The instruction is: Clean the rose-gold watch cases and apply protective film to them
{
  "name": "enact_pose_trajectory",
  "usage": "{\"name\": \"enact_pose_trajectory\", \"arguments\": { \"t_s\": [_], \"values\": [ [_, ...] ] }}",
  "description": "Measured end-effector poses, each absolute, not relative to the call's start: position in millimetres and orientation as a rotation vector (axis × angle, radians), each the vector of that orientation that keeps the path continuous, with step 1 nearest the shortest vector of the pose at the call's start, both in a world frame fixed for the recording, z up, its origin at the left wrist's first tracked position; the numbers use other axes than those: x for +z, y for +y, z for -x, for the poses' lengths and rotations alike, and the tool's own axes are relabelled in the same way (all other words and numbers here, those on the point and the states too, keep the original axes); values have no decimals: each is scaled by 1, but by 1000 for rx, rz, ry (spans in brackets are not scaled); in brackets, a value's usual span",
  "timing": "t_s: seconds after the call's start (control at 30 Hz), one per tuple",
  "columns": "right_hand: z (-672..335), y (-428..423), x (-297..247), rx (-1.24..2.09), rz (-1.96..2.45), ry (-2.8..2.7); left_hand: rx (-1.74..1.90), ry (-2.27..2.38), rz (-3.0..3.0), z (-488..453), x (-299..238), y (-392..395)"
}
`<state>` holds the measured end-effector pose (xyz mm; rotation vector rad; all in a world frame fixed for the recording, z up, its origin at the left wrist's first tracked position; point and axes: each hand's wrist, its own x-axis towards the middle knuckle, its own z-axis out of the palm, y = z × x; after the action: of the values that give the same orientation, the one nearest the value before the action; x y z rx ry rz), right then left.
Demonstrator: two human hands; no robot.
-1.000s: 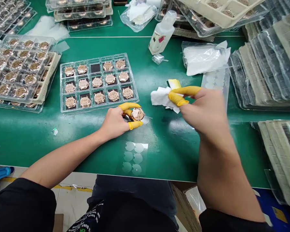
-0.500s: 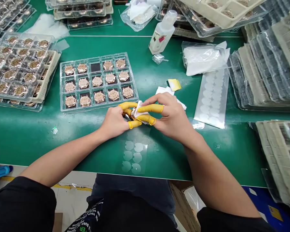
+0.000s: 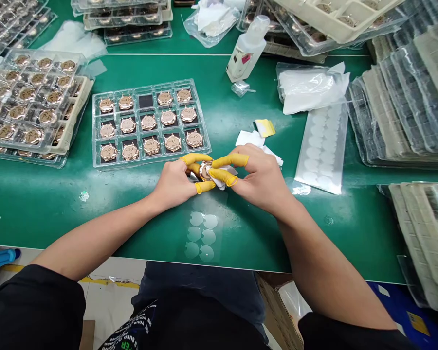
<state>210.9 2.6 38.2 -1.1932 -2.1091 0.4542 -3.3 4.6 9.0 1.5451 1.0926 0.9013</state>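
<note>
My left hand, with yellow finger cots on its fingertips, is closed around a rose-gold watch case. From the other side my right hand, also in yellow cots, pinches a white wipe against the case. The fingers cover part of both the case and the wipe. Behind my hands lies a clear tray of similar watch cases, back side up, with one slot in its far row showing only black padding. Below my hands, a clear sheet carries several round films.
Stacked trays of watch cases stand at the left. Beyond my right hand are folded white papers, a yellow packet, a white bottle and bagged wipes. A film sheet and stacked empty trays occupy the right.
My right fingers have shifted around the watch case. The wipe now sits lower and more to the right, and more of the case's face shows.
</note>
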Motion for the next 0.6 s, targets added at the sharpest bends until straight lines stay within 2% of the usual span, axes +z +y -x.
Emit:
{"name": "enact_pose_trajectory", "arguments": {
  "t_s": [0.13, 0.3, 0.47, 0.6],
  "values": [
    [-207, 4, 28, 404, 1042, -2162, 896, 1077, -1560, 4, 7, 6],
    [-206, 9, 23, 194, 1148, -2077, 909, 1084, -1500, 4, 7, 6],
    [-206, 15, 22, 302, 932, -2108, 911, 1075, -1503, 3, 9, 6],
    [-203, 15, 21, 275, 1044, -2046, 917, 1074, -1453, 3, 9, 7]
  ]
}}
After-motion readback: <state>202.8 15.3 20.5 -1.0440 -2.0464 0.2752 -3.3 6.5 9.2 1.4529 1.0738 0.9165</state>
